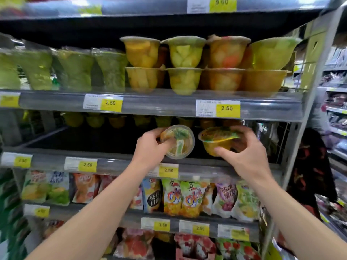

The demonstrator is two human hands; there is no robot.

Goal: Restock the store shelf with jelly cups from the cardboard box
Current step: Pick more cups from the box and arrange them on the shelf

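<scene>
A: Cups, one in each hand. The left hand grips a cup by its side, tipped so the foil lid faces the camera; the right hand curls round another cup, thumb low on the wall, fingers behind the rim.

B: Both at mid-frame, over the dark gap of the middle shelf?

A: Yes, near its front edge. They look light, thin plastic, likely smooth, so I'd hold the wall under the rim and never press the lid.

B: And squeeze gently; the walls probably flex. More cups stand stacked on the shelf above, upper centre.
</scene>
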